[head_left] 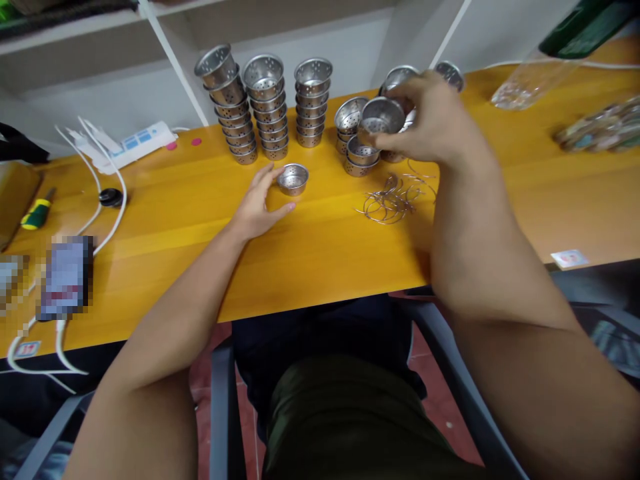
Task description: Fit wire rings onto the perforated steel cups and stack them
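Steel perforated cup [383,115] sits pinched by the right hand [430,123], raised just behind the wire rings [395,197] on the yellow desk [325,253]. Left of the rings, the left hand [260,200] rests spread wide beside a small cup [293,179]; whether they touch is unclear. Tall cup stacks [270,107] stand behind-left of the rings.

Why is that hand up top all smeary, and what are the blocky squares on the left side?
Head view: the right hand is motion-blurred while holding a perforated metal cup; the left hand by the single cup looks sharper; the blocky squares are pixelation covering something on the yellow table.
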Demonstrator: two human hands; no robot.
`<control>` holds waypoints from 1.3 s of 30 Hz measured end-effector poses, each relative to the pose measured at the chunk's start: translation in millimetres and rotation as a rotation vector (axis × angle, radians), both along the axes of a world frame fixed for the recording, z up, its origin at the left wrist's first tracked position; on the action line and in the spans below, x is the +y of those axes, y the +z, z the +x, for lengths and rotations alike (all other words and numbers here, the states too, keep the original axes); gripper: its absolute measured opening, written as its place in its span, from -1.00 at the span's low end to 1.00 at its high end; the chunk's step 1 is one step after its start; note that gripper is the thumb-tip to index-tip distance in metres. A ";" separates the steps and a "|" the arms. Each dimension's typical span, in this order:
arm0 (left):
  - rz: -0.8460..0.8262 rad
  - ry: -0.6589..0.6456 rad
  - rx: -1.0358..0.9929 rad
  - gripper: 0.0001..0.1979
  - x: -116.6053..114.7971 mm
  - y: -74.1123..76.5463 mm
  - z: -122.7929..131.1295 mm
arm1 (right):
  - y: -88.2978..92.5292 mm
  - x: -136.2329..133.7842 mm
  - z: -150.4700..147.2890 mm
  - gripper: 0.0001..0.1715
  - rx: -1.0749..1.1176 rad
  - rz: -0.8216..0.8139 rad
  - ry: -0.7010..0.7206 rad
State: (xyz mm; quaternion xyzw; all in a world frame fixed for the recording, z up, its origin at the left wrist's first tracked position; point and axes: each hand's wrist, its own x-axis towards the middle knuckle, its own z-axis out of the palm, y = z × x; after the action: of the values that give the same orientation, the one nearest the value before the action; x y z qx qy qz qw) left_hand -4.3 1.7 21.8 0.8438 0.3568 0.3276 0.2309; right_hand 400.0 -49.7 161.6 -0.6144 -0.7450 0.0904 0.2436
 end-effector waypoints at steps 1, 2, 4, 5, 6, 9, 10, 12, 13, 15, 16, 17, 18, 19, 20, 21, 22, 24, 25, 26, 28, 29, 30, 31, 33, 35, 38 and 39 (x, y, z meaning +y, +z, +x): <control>-0.009 0.003 0.012 0.03 0.6 -0.7 0.8 | -1.7 1.4 -2.9 -0.32 -0.022 0.008 -0.028; -0.017 0.007 0.028 -0.01 0.8 -0.9 1.9 | -3.6 2.7 -5.5 -0.38 -0.051 0.019 -0.061; -0.029 0.013 0.061 -0.16 0.0 0.4 4.6 | -8.0 5.1 -9.5 -0.54 -0.121 0.027 -0.123; -0.034 0.017 0.075 -0.24 -0.9 1.8 5.9 | -10.2 6.1 -10.8 -0.58 -0.154 0.027 -0.147; -0.040 0.021 0.086 -0.33 -2.1 3.6 7.0 | -12.2 7.0 -11.6 -0.58 -0.181 0.024 -0.165; -0.061 0.043 0.097 -0.53 -5.3 8.9 8.6 | -16.3 9.3 -12.3 -0.48 -0.219 0.014 -0.176; -0.066 0.051 0.091 -0.57 -5.9 10.0 8.6 | -17.0 9.8 -12.4 -0.47 -0.218 0.013 -0.172; -0.071 0.059 0.069 -0.60 -6.2 10.4 8.8 | -17.5 10.3 -12.5 -0.45 -0.207 0.004 -0.160; -0.071 0.057 0.055 -0.60 -6.0 9.7 9.1 | -17.6 10.5 -12.6 -0.41 -0.195 -0.001 -0.160; -0.079 0.049 0.025 -0.57 -4.9 6.8 10.1 | -17.9 10.9 -13.2 -0.31 -0.175 -0.014 -0.177; -0.090 0.047 0.006 -0.53 -4.0 4.6 10.7 | -18.3 11.1 -13.7 -0.27 -0.167 -0.021 -0.181; -0.101 0.048 -0.020 -0.45 -2.9 2.2 11.1 | -18.8 11.5 -14.3 -0.25 -0.159 -0.024 -0.185; -0.112 0.049 -0.045 -0.35 -1.7 -0.4 11.3 | -19.6 11.8 -14.9 -0.22 -0.153 -0.027 -0.188; -0.119 0.047 -0.068 -0.22 -0.2 -2.9 11.1 | -20.5 12.1 -15.6 -0.21 -0.150 -0.028 -0.185; -0.118 0.044 -0.085 -0.10 1.4 -5.4 10.6 | -21.4 12.3 -16.4 -0.20 -0.149 -0.028 -0.180; -0.109 0.040 -0.096 -0.01 2.9 -7.6 9.7 | -22.3 12.4 -17.1 -0.20 -0.149 -0.030 -0.173; -0.099 0.035 -0.098 0.06 4.4 -9.4 8.6 | -23.1 12.5 -17.7 -0.20 -0.149 -0.029 -0.172; -0.084 0.034 -0.090 0.14 6.8 -12.0 6.1 | -23.7 12.4 -18.2 -0.20 -0.152 -0.032 -0.177; -0.081 0.036 -0.086 0.16 7.6 -12.8 5.0 | -23.6 12.6 -17.9 -0.18 -0.151 -0.035 -0.185; -0.079 0.038 -0.083 0.17 8.2 -13.3 4.1 | -23.4 12.9 -17.2 -0.16 -0.149 -0.040 -0.195; -0.078 0.042 -0.081 0.17 9.0 -14.0 3.2 | -23.3 14.7 -14.6 -0.14 -0.141 -0.055 -0.198; -0.078 0.042 -0.082 0.16 9.3 -14.0 3.0 | -23.9 16.1 -12.9 -0.15 -0.136 -0.062 -0.192; -0.077 0.042 -0.084 0.16 9.4 -13.8 3.1 | -24.9 17.7 -11.3 -0.16 -0.130 -0.062 -0.191; -0.075 0.042 -0.083 0.15 9.4 -13.3 3.3 | -26.4 19.3 -9.9 -0.17 -0.125 -0.060 -0.188; -0.068 0.052 -0.065 0.17 8.5 -10.8 3.9 | -29.6 21.3 -8.2 -0.18 -0.111 -0.058 -0.185; -0.054 0.078 -0.023 0.16 6.4 -6.4 4.5 | -30.0 19.5 -8.3 -0.08 -0.094 -0.066 -0.192; -0.043 0.112 0.049 0.01 1.7 0.8 4.8 | -18.1 6.1 -9.5 0.10 -0.044 -0.010 -0.189; -0.040 0.119 0.059 -0.03 0.5 2.3 4.7 | -10.8 -0.9 -9.3 0.05 -0.009 0.057 -0.181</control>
State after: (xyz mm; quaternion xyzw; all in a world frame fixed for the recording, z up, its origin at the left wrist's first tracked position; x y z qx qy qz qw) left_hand 0.3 2.2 24.1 0.8256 0.4194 0.3085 0.2174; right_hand 390.7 -50.6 150.7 -0.6724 -0.6897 0.0438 0.2649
